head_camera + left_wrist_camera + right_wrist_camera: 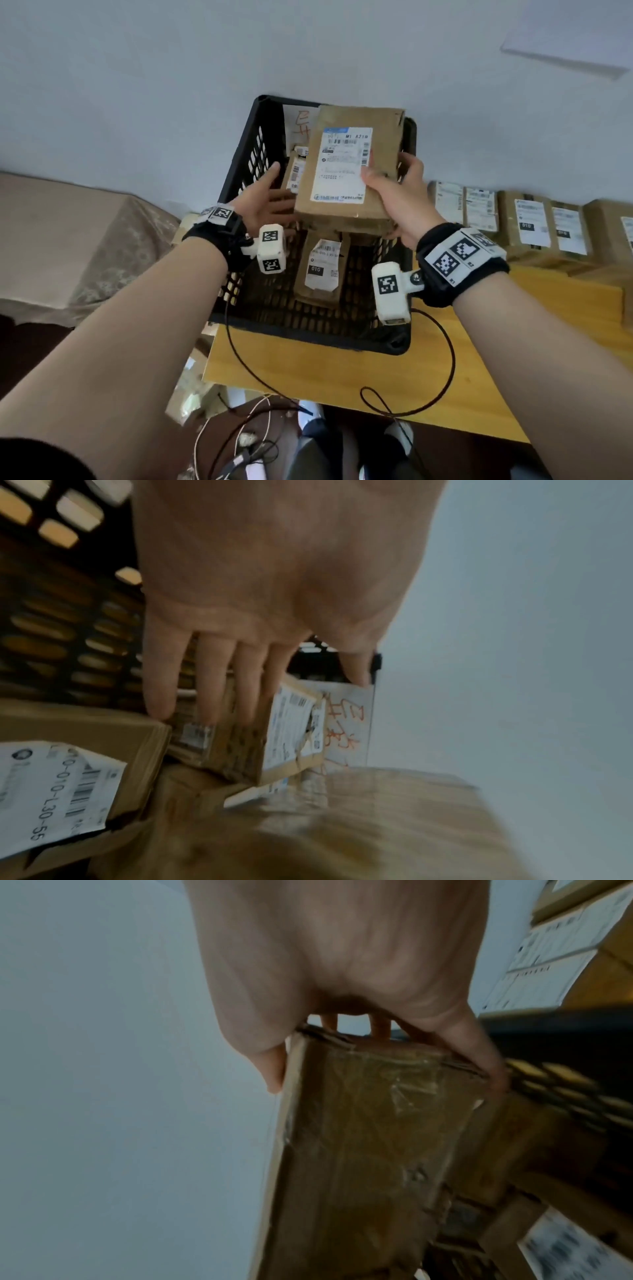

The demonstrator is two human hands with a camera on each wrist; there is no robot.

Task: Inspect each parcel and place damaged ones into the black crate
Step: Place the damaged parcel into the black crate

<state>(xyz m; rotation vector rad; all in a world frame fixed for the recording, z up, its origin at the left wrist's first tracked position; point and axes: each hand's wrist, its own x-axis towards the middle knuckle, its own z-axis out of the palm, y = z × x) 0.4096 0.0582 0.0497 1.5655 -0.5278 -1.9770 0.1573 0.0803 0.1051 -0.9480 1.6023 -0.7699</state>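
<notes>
The black crate (246,150) stands on a yellow table, and several brown parcels lie in it, one with a "010" label (320,270). Above the crate my right hand (383,192) grips a worn cardboard parcel (346,164) by its right edge, thumb on the white label. The right wrist view shows that hand (377,1031) clamped over the parcel's taped end (369,1150). My left hand (267,195) is open inside the crate, left of the held parcel. Its straight fingers (240,683) point toward a parcel with a torn label (291,731); the held parcel (359,831) is blurred below.
A row of labelled parcels (534,222) lines the table (342,377) to the right of the crate. A paper with red writing (298,126) leans inside the crate's far wall. Cables (445,359) trail over the table edge. A beige covered surface (68,240) lies at left.
</notes>
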